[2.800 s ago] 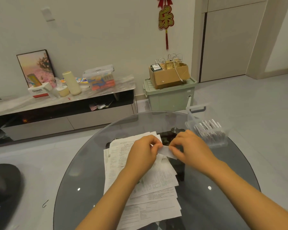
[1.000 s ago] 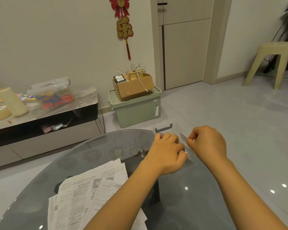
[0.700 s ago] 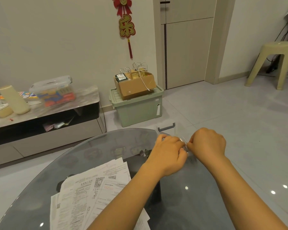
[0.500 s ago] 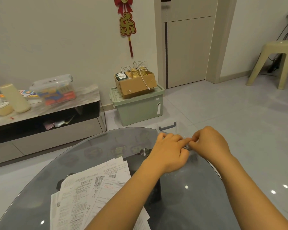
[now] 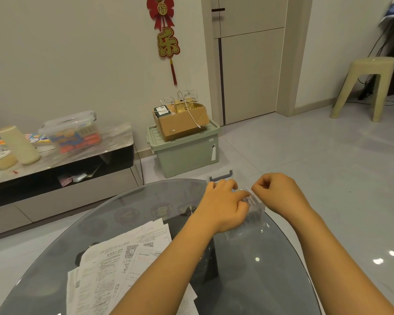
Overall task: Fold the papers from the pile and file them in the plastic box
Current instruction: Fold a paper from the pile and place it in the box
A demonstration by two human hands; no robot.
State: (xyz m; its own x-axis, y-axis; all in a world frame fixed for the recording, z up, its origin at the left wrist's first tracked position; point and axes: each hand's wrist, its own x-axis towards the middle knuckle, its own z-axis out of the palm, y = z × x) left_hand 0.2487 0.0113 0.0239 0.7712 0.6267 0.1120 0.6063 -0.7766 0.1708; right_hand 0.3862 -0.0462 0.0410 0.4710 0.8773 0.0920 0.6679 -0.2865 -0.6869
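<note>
Box: clear plastic box (image 5: 248, 220) at the far right edge of the round glass table (image 5: 127, 212), grey handle up at the back, folded slips standing inside, mostly hidden by the hands.
Pile: printed papers (image 5: 123, 264) fanned out loose, near left of the table, well apart from the box.
Left hand: left hand (image 5: 223, 205) lies over the box, fingers bent down into the slips; can't tell if it grips anything.
Right hand: right hand (image 5: 278, 193) is curled, fingertips pinching a thin white folded slip (image 5: 250, 192) just above the box.
Change: half a second ago the hands were touching, now they're slightly apart.
</note>
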